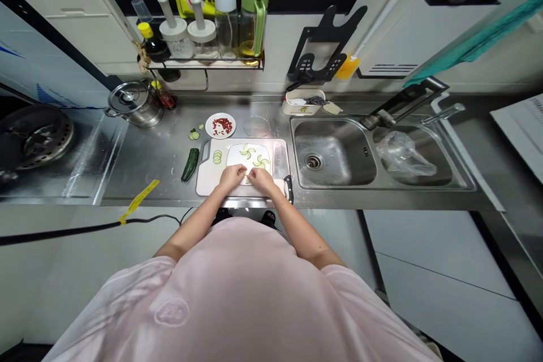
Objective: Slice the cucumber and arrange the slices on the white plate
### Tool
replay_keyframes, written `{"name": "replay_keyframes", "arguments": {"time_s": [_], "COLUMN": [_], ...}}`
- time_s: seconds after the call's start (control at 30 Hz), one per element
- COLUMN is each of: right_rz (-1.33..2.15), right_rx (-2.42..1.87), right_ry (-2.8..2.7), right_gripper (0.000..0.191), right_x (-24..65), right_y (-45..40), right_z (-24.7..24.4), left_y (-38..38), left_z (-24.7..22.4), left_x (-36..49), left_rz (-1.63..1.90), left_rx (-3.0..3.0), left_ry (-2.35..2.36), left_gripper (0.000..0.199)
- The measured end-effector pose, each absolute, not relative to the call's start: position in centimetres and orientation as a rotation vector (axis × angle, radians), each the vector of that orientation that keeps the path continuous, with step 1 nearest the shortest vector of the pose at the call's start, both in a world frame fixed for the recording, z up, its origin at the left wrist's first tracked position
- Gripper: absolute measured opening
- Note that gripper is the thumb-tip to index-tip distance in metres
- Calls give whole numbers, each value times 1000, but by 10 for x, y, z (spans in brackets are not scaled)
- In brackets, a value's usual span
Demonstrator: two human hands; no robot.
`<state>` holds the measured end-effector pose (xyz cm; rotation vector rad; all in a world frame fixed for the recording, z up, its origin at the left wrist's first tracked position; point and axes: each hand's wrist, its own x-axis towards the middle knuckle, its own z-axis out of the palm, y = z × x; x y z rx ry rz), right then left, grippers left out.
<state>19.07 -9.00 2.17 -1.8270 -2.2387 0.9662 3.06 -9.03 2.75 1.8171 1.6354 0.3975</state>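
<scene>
You are working with your left hand [231, 177] and right hand [261, 180] close together at the near edge of an oval white plate [237, 163], your fingers [245, 172] bunched and pinching inward; whether they are grasping a slice is too small to tell. The cucumber slices [251, 156] are lying in a loose pinwheel across the plate, so part of the arrangement is in place. A short stack of cucumber rounds [217, 156] is sitting off the plate on the white cutting board [206, 178], and a dark green cucumber piece [190, 164] is lying uncut on the steel surface [139, 175] just beside the board. Farther out, a small plate of chopped red chili [220, 126] is resting near a few cucumber scraps [194, 134]. A steel pot [134, 103] is standing to the left, a double sink [333, 153] is holding a plastic bag [405, 154] in its right basin, and a wall shelf [203, 65] is carrying bottles and condiment jars.
</scene>
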Motion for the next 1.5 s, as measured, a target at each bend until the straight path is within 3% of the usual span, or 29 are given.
{"name": "replay_keyframes", "arguments": {"time_s": [0.23, 1.5], "right_rz": [823, 595], "right_rx": [-1954, -1817], "right_ry": [-2308, -2574], "right_gripper": [21, 36], "right_x": [183, 182], "right_y": [-101, -121], "right_z": [23, 32], "left_y": [-94, -105], "left_z": [31, 24], "left_x": [31, 34], "left_rz": [284, 271], "left_rx": [2067, 2083], "left_ry": [1671, 1764], "left_gripper": [26, 23]}}
